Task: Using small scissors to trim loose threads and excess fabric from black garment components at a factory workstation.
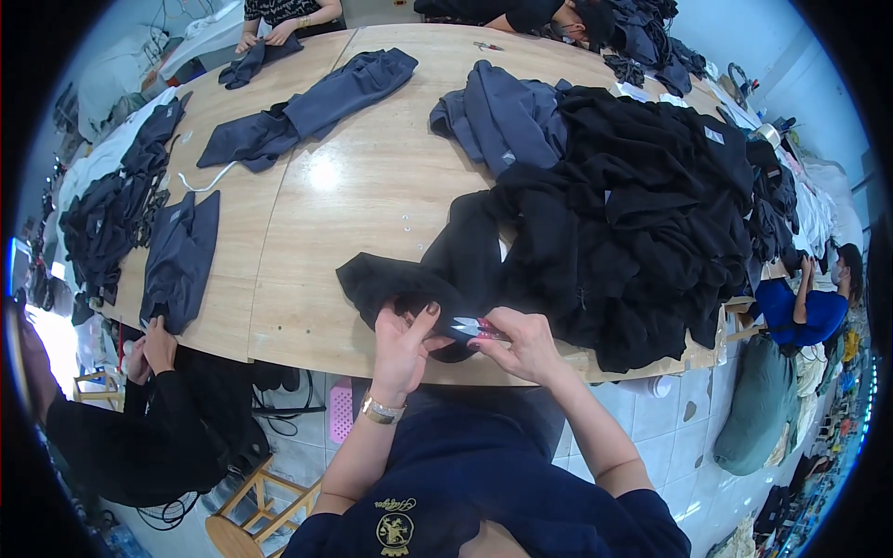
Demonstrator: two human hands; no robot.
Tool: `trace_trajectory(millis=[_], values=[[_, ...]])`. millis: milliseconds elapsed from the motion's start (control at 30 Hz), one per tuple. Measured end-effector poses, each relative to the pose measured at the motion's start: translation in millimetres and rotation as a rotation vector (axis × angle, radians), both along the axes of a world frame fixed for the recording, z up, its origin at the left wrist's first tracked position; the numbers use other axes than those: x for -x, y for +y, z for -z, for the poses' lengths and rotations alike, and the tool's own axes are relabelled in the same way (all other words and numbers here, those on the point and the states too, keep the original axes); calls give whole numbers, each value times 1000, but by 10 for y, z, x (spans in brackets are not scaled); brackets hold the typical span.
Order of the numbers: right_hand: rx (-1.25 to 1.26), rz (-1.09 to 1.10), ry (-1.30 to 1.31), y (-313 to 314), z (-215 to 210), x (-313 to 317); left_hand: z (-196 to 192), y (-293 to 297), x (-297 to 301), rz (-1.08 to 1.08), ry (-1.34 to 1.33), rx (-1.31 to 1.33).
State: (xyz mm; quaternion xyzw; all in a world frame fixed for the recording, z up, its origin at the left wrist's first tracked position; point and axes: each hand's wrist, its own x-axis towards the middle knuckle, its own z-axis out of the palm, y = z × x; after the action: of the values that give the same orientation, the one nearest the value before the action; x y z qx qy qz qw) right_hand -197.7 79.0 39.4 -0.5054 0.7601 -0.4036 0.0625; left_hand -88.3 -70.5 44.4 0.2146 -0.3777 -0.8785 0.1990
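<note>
My right hand (524,346) is closed around small thread snips (473,326) with red handles; their pale blades point left and stand apart at the tips. Just left of them, my left hand (401,352) is turned palm up at the opening of a black garment (391,281), its thumb and fingers on the cloth edge. Part of that hand's grip is hidden by the fabric. The garment lies at the table's near edge and runs back into a large heap of black garments (642,205) on the right.
Dark grey garments (312,104) lie across the wooden table (316,223), with another grey piece (502,112) beside the heap. A person at the left (139,428) handles grey cloth. Others work at the far edge and right. A wooden stool (246,521) stands lower left.
</note>
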Motion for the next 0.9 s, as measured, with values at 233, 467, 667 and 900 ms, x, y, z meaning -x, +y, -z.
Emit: trace_trajectory(millis=[233,467,667,900], values=[[-22,-52,153,-21,-47,84,-11,10,8,27,-20,67],[-11,-50,256,-7,-33,133,-57,11,22,37,-50,79],[-29,-59,272,-10,-54,140,-42,5,21,33,-60,100],[-12,-22,101,31,-31,114,-24,14,14,21,-63,81]])
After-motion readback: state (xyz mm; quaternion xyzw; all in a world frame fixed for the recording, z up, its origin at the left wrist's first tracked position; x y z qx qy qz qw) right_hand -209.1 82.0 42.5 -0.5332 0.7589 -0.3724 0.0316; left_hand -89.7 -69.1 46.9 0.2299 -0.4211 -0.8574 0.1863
